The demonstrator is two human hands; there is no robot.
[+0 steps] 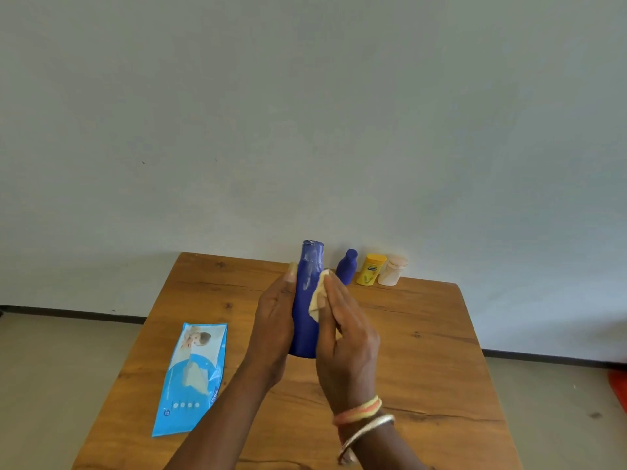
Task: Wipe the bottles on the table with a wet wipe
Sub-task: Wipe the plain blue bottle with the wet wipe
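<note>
Left hand [274,320] grips the tall blue bottle [305,320] at mid-frame. Right hand [346,334], fingers straight, presses the wipe [318,300] against the bottle's right side.

The tall bottle [307,310] is over the counter [424,351] centre, between the left hand [274,320] and right hand [346,337], with the wipe [319,296] against its right side. The wipe packet [193,378] lies on the counter to the left. Along the far edge, left to right: small bottle [347,269], tub [371,269], jar [393,270].

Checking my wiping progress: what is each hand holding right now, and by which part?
The left hand grips the tall blue bottle around its body; the right hand presses the wipe flat against the bottle's side.
</note>
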